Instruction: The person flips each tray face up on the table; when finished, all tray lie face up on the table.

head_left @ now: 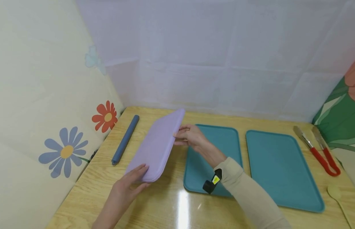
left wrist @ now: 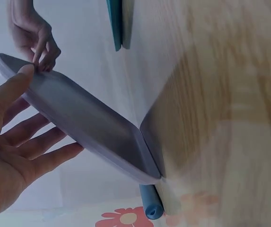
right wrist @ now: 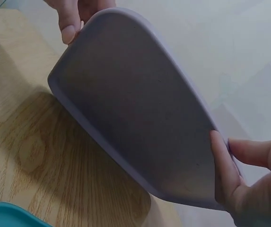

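Observation:
A light purple tray (head_left: 156, 143) is tipped up on its side, its right edge raised and its lower left edge at the table. With the thumb on one face and the fingers on the other, my left hand (head_left: 126, 189) holds the near end. My right hand (head_left: 194, 137) pinches the raised edge towards the far end. In the left wrist view the tray's shaded, rimmed face (left wrist: 85, 109) shows, with the left thumb over its rim. The right wrist view has the same shaded face (right wrist: 130, 104) between both hands.
Two teal trays (head_left: 283, 171) lie flat to the right, one partly under my right forearm. A blue rolled or rod-shaped object (head_left: 125, 140) lies at the left. Red-handled tongs (head_left: 320, 156) and a pale yellow spoon (head_left: 335, 192) are at the far right. Cloth walls (head_left: 194, 57) surround the wooden table.

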### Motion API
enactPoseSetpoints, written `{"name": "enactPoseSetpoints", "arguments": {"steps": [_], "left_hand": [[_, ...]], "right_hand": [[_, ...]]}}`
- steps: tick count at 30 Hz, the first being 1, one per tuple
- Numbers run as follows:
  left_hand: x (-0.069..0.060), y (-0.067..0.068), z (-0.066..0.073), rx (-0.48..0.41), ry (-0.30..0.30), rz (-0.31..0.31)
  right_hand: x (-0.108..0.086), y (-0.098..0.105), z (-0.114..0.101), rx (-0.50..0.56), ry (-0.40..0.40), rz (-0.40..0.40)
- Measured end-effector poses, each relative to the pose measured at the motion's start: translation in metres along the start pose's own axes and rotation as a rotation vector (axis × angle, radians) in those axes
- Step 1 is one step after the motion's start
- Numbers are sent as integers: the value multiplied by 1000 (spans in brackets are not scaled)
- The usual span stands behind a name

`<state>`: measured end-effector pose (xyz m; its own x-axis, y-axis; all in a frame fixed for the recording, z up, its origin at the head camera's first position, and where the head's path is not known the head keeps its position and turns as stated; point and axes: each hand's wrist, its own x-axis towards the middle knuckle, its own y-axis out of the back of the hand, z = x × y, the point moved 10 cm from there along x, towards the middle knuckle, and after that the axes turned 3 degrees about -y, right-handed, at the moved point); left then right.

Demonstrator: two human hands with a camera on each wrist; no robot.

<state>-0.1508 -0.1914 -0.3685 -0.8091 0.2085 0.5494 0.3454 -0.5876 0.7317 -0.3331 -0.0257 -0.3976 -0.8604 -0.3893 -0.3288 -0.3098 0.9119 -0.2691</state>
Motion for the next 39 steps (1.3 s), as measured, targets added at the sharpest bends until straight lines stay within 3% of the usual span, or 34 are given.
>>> {"name": "enactPoseSetpoints", "arguments": {"steps": [6,18,25,33,39], "left_hand": [[-1,5,16,12,-66,88],[1,9,36,-82,-117,164],[2,21,48,-128,-209,294],[1,26,51,-174,-197,355],[2,31,53,-164,-187,410]], "right_hand": [[-2,-2,-5,26,26,-5],[-6,-5,-10,18,47,-9],[-9,-14,-21,9,84,-38],[-12,-20,-31,2,138,-61],[-8,-8,-21,-34,129,1]]}}
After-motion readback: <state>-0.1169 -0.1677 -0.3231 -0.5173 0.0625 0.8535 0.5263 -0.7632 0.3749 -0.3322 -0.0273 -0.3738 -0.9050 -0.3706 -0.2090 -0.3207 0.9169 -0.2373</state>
